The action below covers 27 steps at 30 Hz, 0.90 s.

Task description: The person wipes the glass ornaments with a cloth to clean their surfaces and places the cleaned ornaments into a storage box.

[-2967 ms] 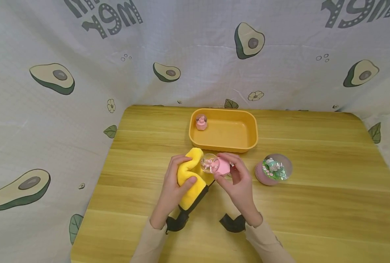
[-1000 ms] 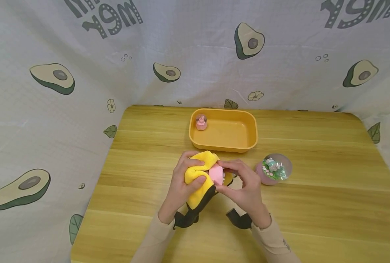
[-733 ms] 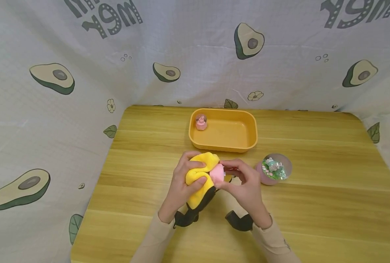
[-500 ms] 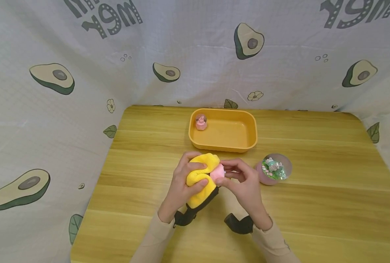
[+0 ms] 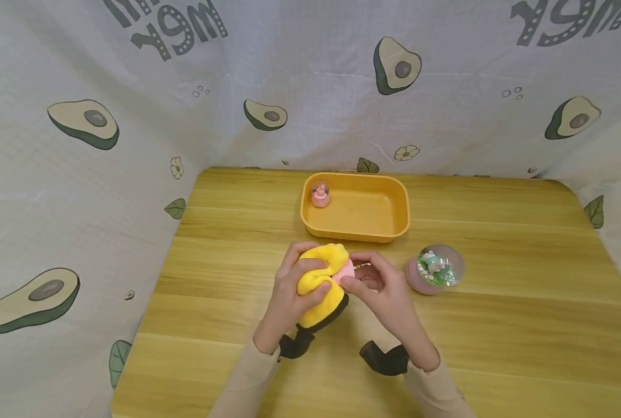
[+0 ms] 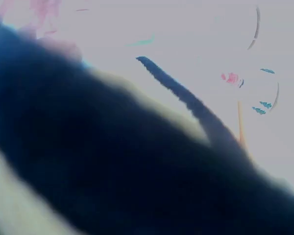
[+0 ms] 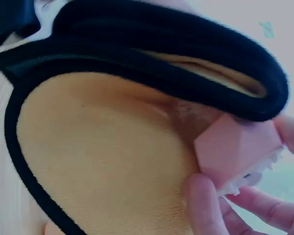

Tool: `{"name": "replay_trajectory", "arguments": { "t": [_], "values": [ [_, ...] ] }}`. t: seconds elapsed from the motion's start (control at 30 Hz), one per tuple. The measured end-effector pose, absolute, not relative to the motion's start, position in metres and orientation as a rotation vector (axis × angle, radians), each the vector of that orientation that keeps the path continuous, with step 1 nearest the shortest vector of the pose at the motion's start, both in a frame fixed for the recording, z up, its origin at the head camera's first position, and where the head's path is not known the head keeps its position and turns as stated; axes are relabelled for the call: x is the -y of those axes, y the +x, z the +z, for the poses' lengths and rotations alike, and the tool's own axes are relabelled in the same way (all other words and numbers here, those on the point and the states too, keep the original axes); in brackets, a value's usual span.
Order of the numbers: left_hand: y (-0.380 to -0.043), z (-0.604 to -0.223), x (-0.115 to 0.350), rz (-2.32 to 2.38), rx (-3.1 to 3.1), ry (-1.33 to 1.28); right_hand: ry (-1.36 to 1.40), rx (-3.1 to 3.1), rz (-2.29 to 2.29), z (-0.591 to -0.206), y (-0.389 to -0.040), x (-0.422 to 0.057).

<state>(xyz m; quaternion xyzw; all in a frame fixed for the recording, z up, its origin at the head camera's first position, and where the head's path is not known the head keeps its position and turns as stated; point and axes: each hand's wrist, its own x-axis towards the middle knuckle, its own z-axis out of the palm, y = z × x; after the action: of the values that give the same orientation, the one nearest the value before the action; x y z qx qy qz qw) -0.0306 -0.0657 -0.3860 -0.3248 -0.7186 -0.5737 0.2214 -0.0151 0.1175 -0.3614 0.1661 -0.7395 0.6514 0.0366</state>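
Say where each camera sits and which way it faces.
Head: on the head, facing forward-down at the wood-grain table; left hand, right hand, beige sleeves show.
Left wrist: on that wrist, facing a blurred dark band; no clear hand.
Right wrist: on that wrist, facing its fingers on a pink faceted base.
Shared by head and right wrist: base and black-edged yellow cloth.

Globe (image 5: 320,195) in tray (image 5: 359,237) behind cloth (image 5: 318,312), second globe (image 5: 434,269) right of cloth.
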Motion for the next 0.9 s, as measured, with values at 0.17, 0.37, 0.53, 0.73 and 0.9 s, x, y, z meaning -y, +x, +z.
{"name": "replay_trajectory", "arguments": {
  "t": [0.17, 0.37, 0.53, 0.73, 0.9],
  "values": [
    [-0.032, -0.385, 0.065, -1.617, 1.998, -0.898, 0.575, 2.226, 2.019, -0.361, -0.015, -0.12],
    [-0.035, -0.382, 0.063, -1.658, 2.027, -0.889, 0.631, 2.146, 1.93, -0.362, -0.013, -0.121],
    [-0.037, -0.381, 0.063, -1.686, 2.068, -0.86, 0.74, 2.091, 1.818, -0.365, -0.013, -0.122],
    [-0.038, -0.382, 0.066, -1.736, 2.091, -0.807, 0.941, 1.963, 1.588, -0.37, -0.018, -0.12],
    [-0.04, -0.38, 0.069, -1.777, 2.076, -0.794, 1.073, 1.864, 1.331, -0.371, -0.02, -0.116]
  ]
}}
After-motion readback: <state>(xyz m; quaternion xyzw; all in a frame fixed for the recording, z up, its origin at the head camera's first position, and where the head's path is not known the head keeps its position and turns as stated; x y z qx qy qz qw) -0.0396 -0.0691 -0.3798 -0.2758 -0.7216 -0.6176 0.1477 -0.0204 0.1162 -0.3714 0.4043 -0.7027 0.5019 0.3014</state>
